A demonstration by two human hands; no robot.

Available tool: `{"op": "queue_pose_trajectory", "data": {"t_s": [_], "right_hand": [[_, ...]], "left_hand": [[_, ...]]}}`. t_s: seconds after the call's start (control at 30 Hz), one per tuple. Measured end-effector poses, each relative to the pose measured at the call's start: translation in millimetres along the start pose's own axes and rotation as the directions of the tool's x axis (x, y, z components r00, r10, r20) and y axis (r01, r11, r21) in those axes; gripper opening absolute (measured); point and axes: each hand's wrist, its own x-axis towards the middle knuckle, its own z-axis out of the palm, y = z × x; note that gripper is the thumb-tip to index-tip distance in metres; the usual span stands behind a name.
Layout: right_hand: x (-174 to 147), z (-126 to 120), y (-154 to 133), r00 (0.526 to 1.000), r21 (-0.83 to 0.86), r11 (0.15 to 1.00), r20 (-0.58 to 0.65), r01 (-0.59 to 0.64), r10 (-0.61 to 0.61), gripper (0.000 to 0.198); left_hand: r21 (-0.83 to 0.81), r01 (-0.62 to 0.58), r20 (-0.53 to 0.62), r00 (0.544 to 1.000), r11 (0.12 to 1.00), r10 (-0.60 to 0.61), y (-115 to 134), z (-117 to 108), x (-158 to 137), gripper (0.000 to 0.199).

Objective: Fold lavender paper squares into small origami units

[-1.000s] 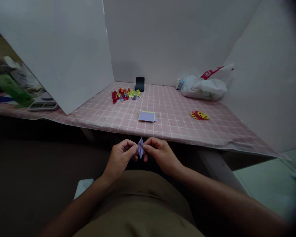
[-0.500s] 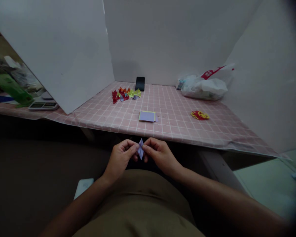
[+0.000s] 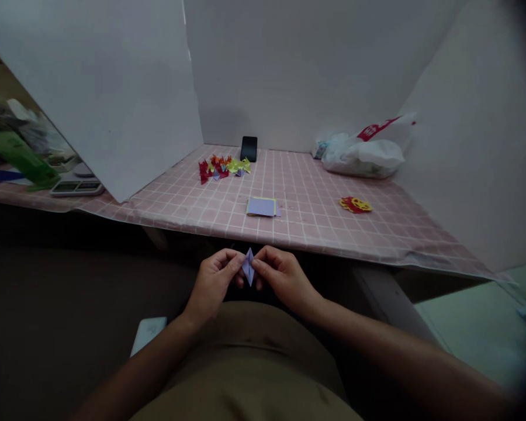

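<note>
Between my two hands a small purple folded paper (image 3: 249,272), diamond-shaped with a crease down its middle, stands upright just below the table's front edge. My left hand (image 3: 217,280) pinches its left side between thumb and fingers. On the right side my right hand (image 3: 284,278) pinches it the same way, thumb on the near face. The fingertips behind the paper are partly hidden. Ahead on the table lies a stack of square paper (image 3: 262,207), purple on top with a yellow edge showing. Farther back sits a cluster of small folded paper figures (image 3: 221,168) in red, orange, yellow and purple.
A pink checked tablecloth (image 3: 307,228) covers the table, with white panels around it. A black phone (image 3: 249,148) leans at the back. Right of centre lie red and yellow cut-out pieces (image 3: 356,204), behind them a white plastic bag (image 3: 363,155). A kitchen scale (image 3: 78,187) stands at left.
The folded purple paper has shifted and turned very slightly between my fingers. Both hands keep their pinch, and the things on the table have stayed put.
</note>
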Motion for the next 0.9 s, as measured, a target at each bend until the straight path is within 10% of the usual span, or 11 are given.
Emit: {"op": "queue_pose_trajectory", "data": {"t_s": [0.9], "right_hand": [[-0.1,2.7,3.8,0.999,-0.071,0.997,0.013,0.033,-0.032,0.019]], "left_hand": [[0.0,-0.009,0.008,1.0,1.0,0.009,-8.3,-1.4,-0.5,0.021]]}}
